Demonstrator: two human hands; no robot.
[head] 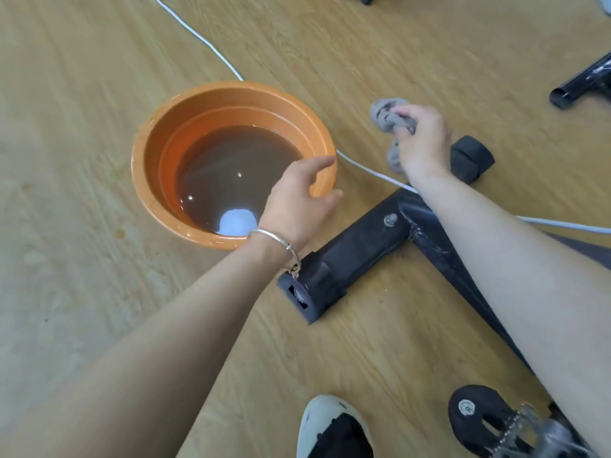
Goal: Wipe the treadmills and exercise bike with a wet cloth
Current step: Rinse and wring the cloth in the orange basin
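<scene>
My right hand (421,137) grips a bunched grey cloth (388,117) above the wooden floor, just beyond the black base bar of the exercise bike (357,246). The bar lies crosswise on the floor with a black end cap (471,158) near my right wrist. My left hand (299,200), a silver bangle on its wrist, reaches with relaxed fingers to the near right rim of an orange basin (155,143). It holds nothing. The basin holds murky brown water.
A white cable (211,47) runs across the floor behind the basin and under my right forearm. A bike pedal (479,414) and my white shoe (330,424) are at the bottom. Another black machine leg (582,82) lies at the upper right.
</scene>
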